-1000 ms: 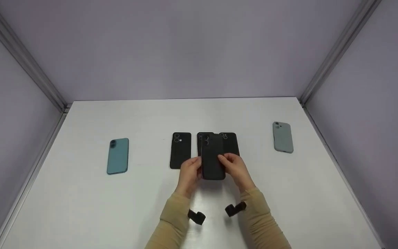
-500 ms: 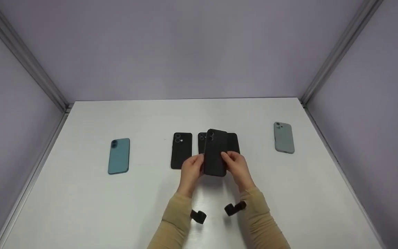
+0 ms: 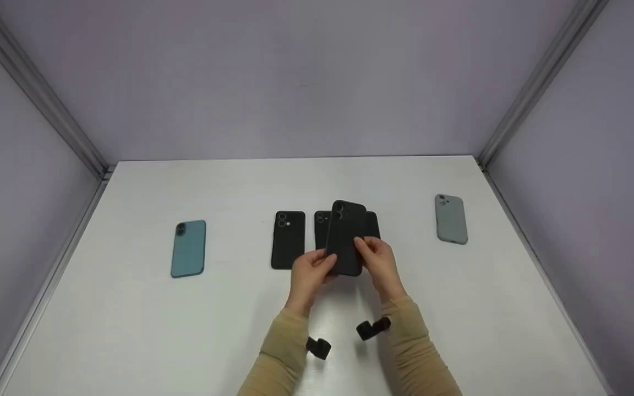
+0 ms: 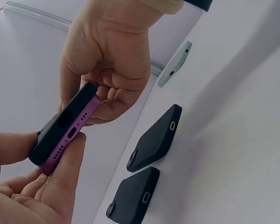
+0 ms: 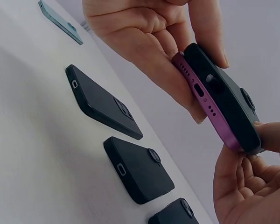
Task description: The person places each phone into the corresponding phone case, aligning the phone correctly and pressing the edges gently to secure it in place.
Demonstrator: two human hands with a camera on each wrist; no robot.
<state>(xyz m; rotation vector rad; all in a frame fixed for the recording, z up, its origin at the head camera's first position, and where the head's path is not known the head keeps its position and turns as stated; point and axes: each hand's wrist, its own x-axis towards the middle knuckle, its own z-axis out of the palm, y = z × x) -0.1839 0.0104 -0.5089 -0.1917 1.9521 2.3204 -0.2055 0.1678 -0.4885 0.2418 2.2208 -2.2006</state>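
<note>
Both hands hold a magenta phone (image 5: pixel 219 125) with a black phone case (image 3: pixel 345 234) over its back, above the table. At the port end the magenta edge shows beside the case, standing out from it. My left hand (image 3: pixel 307 278) pinches the lower left, its thumb on the case's back. My right hand (image 3: pixel 380 268) pinches the opposite side, thumb on the back and fingers beneath. In the wrist views, fingers of both hands lie against the phone's face, which is mostly hidden.
Behind the hands lie three black phone cases, a left one (image 3: pixel 288 239), a middle one (image 3: pixel 321 225) and a right one (image 3: pixel 373 223), the last two partly covered. A blue phone (image 3: pixel 189 248) lies left, a grey-green case (image 3: pixel 451 219) right. Walls bound the white table (image 3: pixel 130 319).
The phone and its case have moved slightly away and to the right, with the camera end tilting right. My left thumb has come onto the case's back.
</note>
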